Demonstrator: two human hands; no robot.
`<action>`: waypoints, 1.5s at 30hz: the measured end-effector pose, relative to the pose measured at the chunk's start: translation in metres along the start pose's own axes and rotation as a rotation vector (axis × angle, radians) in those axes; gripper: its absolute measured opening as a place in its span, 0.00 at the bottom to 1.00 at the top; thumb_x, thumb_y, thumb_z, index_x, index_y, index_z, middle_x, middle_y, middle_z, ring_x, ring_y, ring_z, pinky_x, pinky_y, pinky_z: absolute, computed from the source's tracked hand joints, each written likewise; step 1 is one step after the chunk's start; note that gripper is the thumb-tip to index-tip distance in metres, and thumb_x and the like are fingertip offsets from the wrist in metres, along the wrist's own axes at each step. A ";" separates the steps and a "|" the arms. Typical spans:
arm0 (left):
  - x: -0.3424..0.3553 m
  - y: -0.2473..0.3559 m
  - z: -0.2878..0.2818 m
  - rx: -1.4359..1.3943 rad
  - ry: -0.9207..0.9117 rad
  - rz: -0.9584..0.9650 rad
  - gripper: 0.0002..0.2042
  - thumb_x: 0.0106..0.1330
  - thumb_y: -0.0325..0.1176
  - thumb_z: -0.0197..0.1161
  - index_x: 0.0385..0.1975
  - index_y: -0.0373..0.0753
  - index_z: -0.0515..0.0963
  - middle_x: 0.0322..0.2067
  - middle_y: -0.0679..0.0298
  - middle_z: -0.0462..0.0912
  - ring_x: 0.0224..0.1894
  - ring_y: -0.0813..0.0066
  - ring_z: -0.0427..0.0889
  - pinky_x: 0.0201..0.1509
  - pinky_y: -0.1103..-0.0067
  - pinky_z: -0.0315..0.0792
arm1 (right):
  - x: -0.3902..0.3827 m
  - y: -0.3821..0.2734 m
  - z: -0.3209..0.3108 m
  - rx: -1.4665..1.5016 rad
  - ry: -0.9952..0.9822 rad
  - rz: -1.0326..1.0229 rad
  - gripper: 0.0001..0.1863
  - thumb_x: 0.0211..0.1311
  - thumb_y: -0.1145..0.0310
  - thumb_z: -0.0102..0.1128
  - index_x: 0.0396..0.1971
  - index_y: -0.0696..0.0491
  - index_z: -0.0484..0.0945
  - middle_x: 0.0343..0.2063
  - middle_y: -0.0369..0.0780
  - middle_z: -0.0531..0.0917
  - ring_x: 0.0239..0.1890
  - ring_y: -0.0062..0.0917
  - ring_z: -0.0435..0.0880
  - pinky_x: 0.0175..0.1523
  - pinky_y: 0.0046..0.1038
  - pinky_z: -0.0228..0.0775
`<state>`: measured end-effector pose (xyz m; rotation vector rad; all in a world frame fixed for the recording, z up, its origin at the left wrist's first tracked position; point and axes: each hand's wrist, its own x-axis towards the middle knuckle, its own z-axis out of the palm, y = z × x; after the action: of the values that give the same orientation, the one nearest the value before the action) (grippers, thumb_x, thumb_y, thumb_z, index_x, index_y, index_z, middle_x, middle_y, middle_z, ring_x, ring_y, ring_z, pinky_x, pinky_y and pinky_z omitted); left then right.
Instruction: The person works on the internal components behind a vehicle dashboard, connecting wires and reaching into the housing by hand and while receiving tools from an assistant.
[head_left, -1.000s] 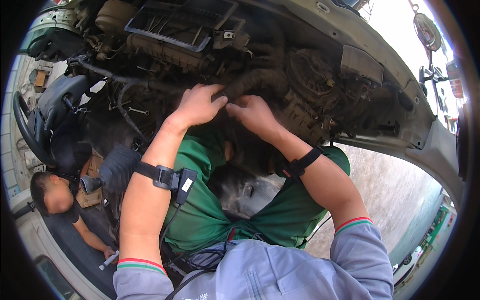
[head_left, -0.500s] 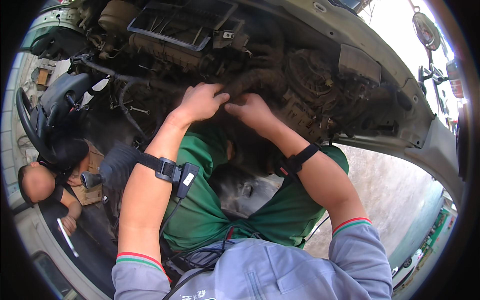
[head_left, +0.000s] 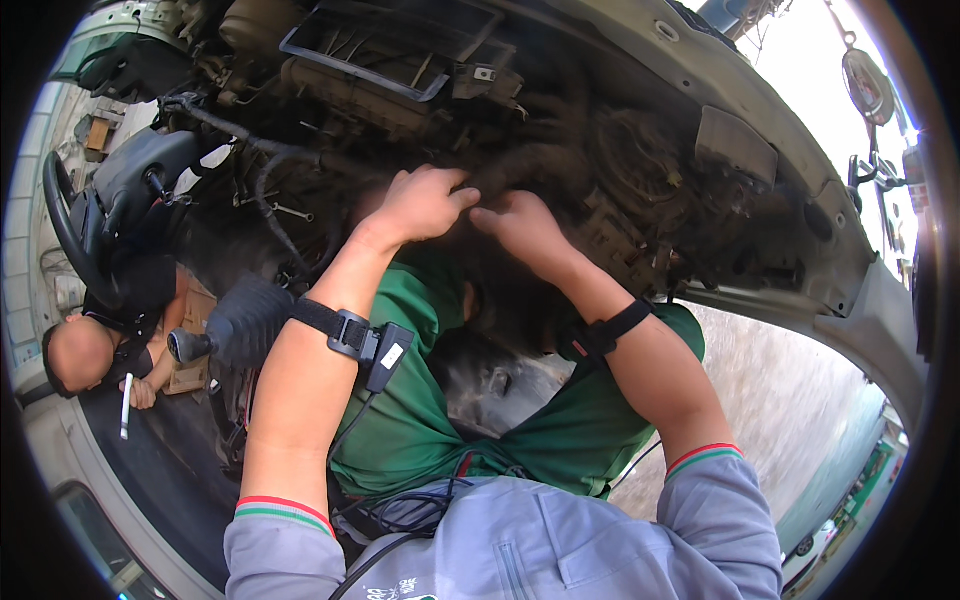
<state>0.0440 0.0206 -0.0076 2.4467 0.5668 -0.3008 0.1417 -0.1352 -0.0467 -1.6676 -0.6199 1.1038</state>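
My left hand (head_left: 425, 205) is in the middle of the stripped dashboard area, its fingers curled and thumb drawn in. Close beside it, my right hand (head_left: 528, 230) has its fingers bent with the thumb toward the left hand. Whatever lies between their fingertips is too dark and small to name. Just beyond them runs a dusty dark duct (head_left: 540, 162). A taped wiring harness (head_left: 268, 190) hangs to the left, near a spanner (head_left: 294, 213). Farther off sits a dusty housing with a rectangular frame (head_left: 365, 75).
At the left are a steering wheel (head_left: 62, 235) and a gear lever (head_left: 190, 346) with a rubber boot. Another person (head_left: 140, 300) crouches there, holding a white stick-like thing (head_left: 126, 405). A metal body panel (head_left: 810, 150) curves along the right. Black cables (head_left: 400, 520) lie across my lap.
The whole view has shifted slightly, moving the scene a little to the right. My hands stay close together in the same place. The other person's hand with the white stick has drawn inward.
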 end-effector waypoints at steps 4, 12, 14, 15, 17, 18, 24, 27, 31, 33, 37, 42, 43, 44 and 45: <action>0.001 0.000 0.002 0.013 0.016 -0.003 0.19 0.68 0.44 0.56 0.48 0.37 0.80 0.43 0.49 0.83 0.50 0.49 0.79 0.55 0.64 0.69 | 0.004 0.005 0.001 0.073 0.031 0.040 0.17 0.53 0.66 0.67 0.39 0.63 0.82 0.31 0.44 0.86 0.34 0.28 0.83 0.43 0.31 0.72; 0.000 0.003 -0.003 -0.009 -0.015 -0.006 0.19 0.67 0.45 0.55 0.47 0.36 0.80 0.43 0.49 0.83 0.50 0.49 0.79 0.55 0.64 0.69 | 0.006 0.008 -0.002 -0.018 0.093 0.015 0.16 0.50 0.66 0.70 0.35 0.63 0.83 0.28 0.44 0.85 0.31 0.28 0.83 0.40 0.31 0.72; -0.001 0.001 -0.003 -0.010 -0.009 -0.007 0.19 0.67 0.45 0.55 0.47 0.36 0.80 0.42 0.49 0.83 0.50 0.48 0.79 0.55 0.64 0.69 | 0.007 0.008 -0.002 0.007 0.078 0.055 0.16 0.49 0.67 0.70 0.34 0.63 0.83 0.28 0.44 0.86 0.32 0.28 0.83 0.40 0.31 0.73; -0.001 0.001 -0.003 -0.012 -0.004 -0.007 0.19 0.67 0.45 0.55 0.47 0.36 0.80 0.42 0.49 0.84 0.49 0.48 0.79 0.54 0.64 0.69 | 0.007 0.008 -0.002 0.006 0.078 0.055 0.16 0.49 0.67 0.70 0.34 0.63 0.83 0.28 0.44 0.86 0.32 0.28 0.83 0.40 0.31 0.73; -0.001 0.001 -0.003 -0.011 -0.005 -0.006 0.19 0.67 0.45 0.55 0.46 0.36 0.80 0.41 0.49 0.84 0.49 0.48 0.79 0.54 0.64 0.70 | 0.006 0.008 -0.002 0.050 0.075 0.016 0.15 0.49 0.68 0.70 0.34 0.63 0.83 0.29 0.44 0.86 0.32 0.28 0.84 0.41 0.31 0.73; -0.002 0.003 -0.004 -0.009 -0.007 -0.006 0.19 0.67 0.45 0.56 0.46 0.36 0.80 0.40 0.49 0.84 0.48 0.48 0.80 0.53 0.64 0.70 | 0.006 0.008 -0.003 0.051 0.076 0.016 0.15 0.49 0.68 0.70 0.34 0.63 0.83 0.29 0.44 0.86 0.32 0.28 0.84 0.41 0.31 0.73; -0.001 0.007 -0.007 -0.058 -0.027 -0.017 0.20 0.66 0.47 0.57 0.45 0.36 0.81 0.39 0.48 0.84 0.47 0.49 0.81 0.53 0.65 0.71 | 0.005 0.006 -0.002 0.039 0.085 -0.015 0.15 0.50 0.69 0.71 0.36 0.63 0.84 0.31 0.45 0.87 0.35 0.28 0.85 0.43 0.30 0.74; -0.003 0.009 -0.007 -0.073 -0.019 -0.026 0.20 0.66 0.48 0.57 0.45 0.36 0.81 0.39 0.48 0.84 0.46 0.49 0.81 0.53 0.66 0.72 | 0.004 0.003 -0.002 0.047 0.086 -0.024 0.15 0.50 0.70 0.71 0.36 0.63 0.84 0.32 0.45 0.87 0.36 0.28 0.85 0.44 0.30 0.74; -0.001 0.010 -0.006 -0.062 -0.020 -0.020 0.20 0.65 0.48 0.58 0.44 0.36 0.82 0.39 0.48 0.84 0.46 0.49 0.81 0.53 0.66 0.72 | 0.006 0.008 -0.005 0.050 0.061 -0.025 0.15 0.50 0.71 0.70 0.36 0.63 0.83 0.33 0.45 0.87 0.36 0.28 0.85 0.45 0.30 0.74; -0.002 0.010 -0.006 -0.067 -0.036 -0.045 0.20 0.65 0.48 0.58 0.44 0.36 0.82 0.38 0.48 0.84 0.45 0.48 0.81 0.52 0.66 0.72 | 0.006 0.007 -0.004 0.034 0.043 -0.024 0.15 0.50 0.71 0.70 0.37 0.63 0.83 0.33 0.45 0.87 0.37 0.28 0.85 0.45 0.30 0.74; -0.004 0.007 -0.004 -0.067 -0.054 -0.082 0.20 0.64 0.51 0.56 0.43 0.43 0.83 0.40 0.52 0.85 0.48 0.51 0.80 0.51 0.63 0.69 | 0.006 0.002 -0.004 0.050 0.003 0.004 0.17 0.50 0.71 0.70 0.39 0.63 0.82 0.36 0.46 0.87 0.39 0.30 0.85 0.46 0.30 0.73; -0.005 0.011 -0.004 -0.083 -0.034 -0.061 0.19 0.65 0.50 0.56 0.41 0.41 0.83 0.39 0.52 0.85 0.47 0.50 0.80 0.50 0.62 0.70 | 0.008 0.007 -0.007 -0.054 0.014 0.017 0.17 0.49 0.70 0.71 0.38 0.63 0.82 0.35 0.48 0.86 0.40 0.34 0.85 0.46 0.32 0.73; -0.003 0.011 -0.005 -0.083 -0.035 -0.061 0.19 0.65 0.50 0.56 0.41 0.41 0.83 0.39 0.52 0.85 0.47 0.50 0.80 0.50 0.62 0.70 | 0.008 0.008 -0.007 -0.085 0.029 0.015 0.17 0.49 0.69 0.71 0.38 0.63 0.82 0.35 0.49 0.86 0.40 0.35 0.85 0.46 0.33 0.73; 0.000 0.012 -0.005 -0.059 -0.045 -0.073 0.19 0.65 0.50 0.56 0.40 0.41 0.83 0.39 0.52 0.85 0.47 0.50 0.80 0.50 0.62 0.70 | 0.009 0.008 -0.007 -0.117 0.043 0.011 0.17 0.49 0.69 0.71 0.38 0.64 0.82 0.34 0.50 0.86 0.39 0.36 0.85 0.46 0.34 0.73; 0.000 0.011 -0.006 -0.033 -0.055 -0.092 0.19 0.65 0.50 0.56 0.39 0.40 0.83 0.39 0.52 0.85 0.46 0.50 0.80 0.50 0.62 0.69 | 0.007 0.004 -0.005 -0.114 0.036 0.009 0.17 0.49 0.69 0.71 0.38 0.64 0.82 0.34 0.50 0.86 0.39 0.36 0.85 0.46 0.34 0.73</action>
<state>0.0491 0.0164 0.0027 2.3777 0.6562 -0.3916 0.1490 -0.1328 -0.0523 -1.7850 -0.6632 1.0596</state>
